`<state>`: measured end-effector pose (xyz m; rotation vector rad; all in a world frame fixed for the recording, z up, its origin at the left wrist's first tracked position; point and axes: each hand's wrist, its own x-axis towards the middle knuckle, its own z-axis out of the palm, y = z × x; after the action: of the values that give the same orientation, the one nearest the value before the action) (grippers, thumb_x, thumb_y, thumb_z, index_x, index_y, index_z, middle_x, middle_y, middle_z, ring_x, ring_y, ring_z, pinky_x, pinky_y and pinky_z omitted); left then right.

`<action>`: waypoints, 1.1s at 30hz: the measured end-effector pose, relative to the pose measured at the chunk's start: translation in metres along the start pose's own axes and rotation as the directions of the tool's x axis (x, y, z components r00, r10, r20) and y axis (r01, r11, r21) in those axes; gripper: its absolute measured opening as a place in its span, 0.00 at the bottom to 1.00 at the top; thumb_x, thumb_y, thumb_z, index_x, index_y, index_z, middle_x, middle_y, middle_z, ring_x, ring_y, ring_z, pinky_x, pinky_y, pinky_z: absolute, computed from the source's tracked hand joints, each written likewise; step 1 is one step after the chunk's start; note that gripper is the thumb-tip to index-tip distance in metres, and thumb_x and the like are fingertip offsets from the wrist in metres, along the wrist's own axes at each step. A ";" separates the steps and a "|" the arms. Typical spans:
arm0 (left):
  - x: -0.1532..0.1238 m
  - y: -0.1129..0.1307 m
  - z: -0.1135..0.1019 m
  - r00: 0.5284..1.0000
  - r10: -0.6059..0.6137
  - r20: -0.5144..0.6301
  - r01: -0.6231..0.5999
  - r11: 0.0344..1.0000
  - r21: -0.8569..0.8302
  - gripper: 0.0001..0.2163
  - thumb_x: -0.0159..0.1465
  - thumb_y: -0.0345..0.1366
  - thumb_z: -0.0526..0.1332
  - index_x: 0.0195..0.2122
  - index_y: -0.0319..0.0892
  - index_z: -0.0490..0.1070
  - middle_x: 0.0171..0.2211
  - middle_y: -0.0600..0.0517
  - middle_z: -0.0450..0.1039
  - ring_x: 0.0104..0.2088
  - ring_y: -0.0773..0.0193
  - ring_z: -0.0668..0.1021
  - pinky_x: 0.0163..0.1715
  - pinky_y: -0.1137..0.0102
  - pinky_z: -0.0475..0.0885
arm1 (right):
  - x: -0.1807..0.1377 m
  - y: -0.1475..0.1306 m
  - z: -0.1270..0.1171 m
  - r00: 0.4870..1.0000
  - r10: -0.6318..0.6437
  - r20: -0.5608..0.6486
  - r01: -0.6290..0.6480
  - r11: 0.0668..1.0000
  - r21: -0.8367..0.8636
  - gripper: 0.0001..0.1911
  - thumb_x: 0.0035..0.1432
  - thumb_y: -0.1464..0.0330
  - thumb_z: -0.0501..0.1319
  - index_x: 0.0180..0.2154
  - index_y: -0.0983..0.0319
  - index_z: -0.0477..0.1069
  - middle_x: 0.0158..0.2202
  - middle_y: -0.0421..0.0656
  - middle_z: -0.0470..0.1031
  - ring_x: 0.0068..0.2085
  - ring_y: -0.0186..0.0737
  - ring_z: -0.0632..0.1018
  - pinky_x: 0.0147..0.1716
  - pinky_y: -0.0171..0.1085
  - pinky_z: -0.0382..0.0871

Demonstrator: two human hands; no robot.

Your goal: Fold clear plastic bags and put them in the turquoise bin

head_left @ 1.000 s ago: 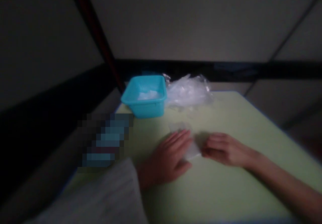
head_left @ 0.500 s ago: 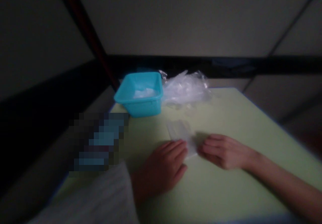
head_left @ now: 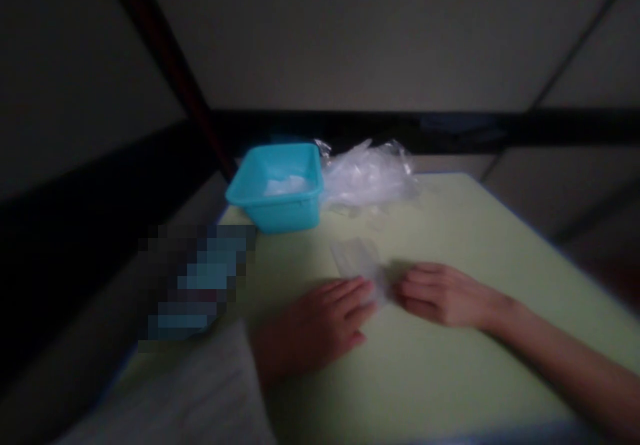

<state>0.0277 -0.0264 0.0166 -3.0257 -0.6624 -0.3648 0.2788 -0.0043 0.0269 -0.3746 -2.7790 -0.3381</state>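
Note:
A small clear plastic piece [head_left: 361, 263] lies flat on the pale green table [head_left: 450, 378], dim and blurred. My left hand [head_left: 315, 328] rests palm down with its fingertips on the near edge of the piece. My right hand [head_left: 443, 295] lies flat to the right, and its fingertips touch the same edge from the other side. Both hands press on the plastic rather than grasp it.
A turquoise plastic tub [head_left: 277, 188] with something white inside stands at the table's far left. A heap of crumpled clear plastic [head_left: 367, 175] lies just right of it. A pixelated patch [head_left: 197, 285] sits off the table's left edge. A dark bar runs behind the table.
My left hand has slid back toward me off the plastic piece, uncovering more of it. My right hand has shifted slightly left. The view has dropped a little.

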 end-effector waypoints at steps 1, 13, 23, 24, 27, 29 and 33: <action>0.000 -0.001 -0.002 0.999 0.032 -0.011 -0.031 0.999 0.007 0.14 0.65 0.36 0.54 0.51 0.37 0.66 0.55 0.43 0.67 0.57 0.57 0.67 0.57 0.63 0.62 | 0.000 0.000 0.000 1.000 0.003 -0.002 -0.003 1.000 0.004 0.15 0.66 0.73 0.47 0.31 0.63 0.69 0.28 0.41 0.71 0.30 0.36 0.69 0.29 0.37 0.62; -0.005 -0.007 -0.004 0.985 -0.049 -0.164 0.042 0.998 -0.041 0.22 0.59 0.46 0.58 0.49 0.34 0.67 0.49 0.39 0.72 0.51 0.52 0.73 0.51 0.59 0.68 | -0.002 0.001 0.009 0.999 0.042 -0.032 -0.038 0.994 0.098 0.11 0.64 0.75 0.50 0.36 0.66 0.71 0.46 0.50 0.76 0.47 0.42 0.75 0.43 0.43 0.74; -0.001 -0.004 0.003 0.971 -0.120 -0.206 0.138 0.988 0.072 0.10 0.64 0.30 0.51 0.44 0.37 0.69 0.43 0.45 0.75 0.44 0.60 0.76 0.47 0.65 0.70 | 0.001 -0.003 0.009 0.989 0.121 -0.081 -0.106 0.979 0.173 0.08 0.60 0.75 0.51 0.39 0.67 0.67 0.43 0.55 0.76 0.45 0.42 0.77 0.43 0.42 0.74; -0.001 -0.004 0.004 0.973 -0.111 -0.201 0.131 0.988 0.085 0.11 0.65 0.29 0.50 0.43 0.37 0.69 0.43 0.45 0.75 0.44 0.61 0.76 0.47 0.65 0.70 | 0.000 -0.003 0.009 0.990 0.118 -0.075 -0.103 0.978 0.183 0.08 0.61 0.74 0.52 0.41 0.67 0.67 0.43 0.55 0.76 0.45 0.42 0.77 0.44 0.42 0.73; -0.001 -0.004 0.006 0.974 -0.119 -0.191 0.137 0.987 0.087 0.12 0.66 0.28 0.49 0.43 0.37 0.70 0.42 0.46 0.76 0.44 0.61 0.76 0.47 0.65 0.71 | 0.000 -0.002 0.010 0.994 0.101 -0.051 -0.088 0.974 0.209 0.12 0.62 0.65 0.54 0.43 0.66 0.66 0.45 0.55 0.75 0.48 0.44 0.76 0.45 0.44 0.72; -0.001 -0.003 0.005 0.974 -0.123 -0.191 0.140 0.987 0.077 0.12 0.66 0.28 0.48 0.43 0.38 0.70 0.42 0.46 0.76 0.44 0.61 0.76 0.47 0.65 0.71 | 0.001 0.000 0.012 0.993 0.110 -0.042 -0.097 0.968 0.230 0.13 0.63 0.63 0.54 0.43 0.66 0.66 0.46 0.55 0.75 0.49 0.44 0.75 0.46 0.45 0.72; 0.000 0.001 0.001 0.967 -0.147 -0.208 0.153 0.988 0.010 0.13 0.66 0.28 0.48 0.42 0.38 0.71 0.40 0.47 0.77 0.42 0.62 0.77 0.46 0.65 0.71 | 0.005 0.001 0.013 0.988 0.144 -0.053 -0.123 0.948 0.294 0.11 0.65 0.70 0.48 0.43 0.65 0.67 0.43 0.52 0.76 0.45 0.41 0.76 0.44 0.42 0.71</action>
<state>0.0285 -0.0272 0.0161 -2.8652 -0.8726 -0.6601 0.2713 0.0016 0.0163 -0.4635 -2.6592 0.0879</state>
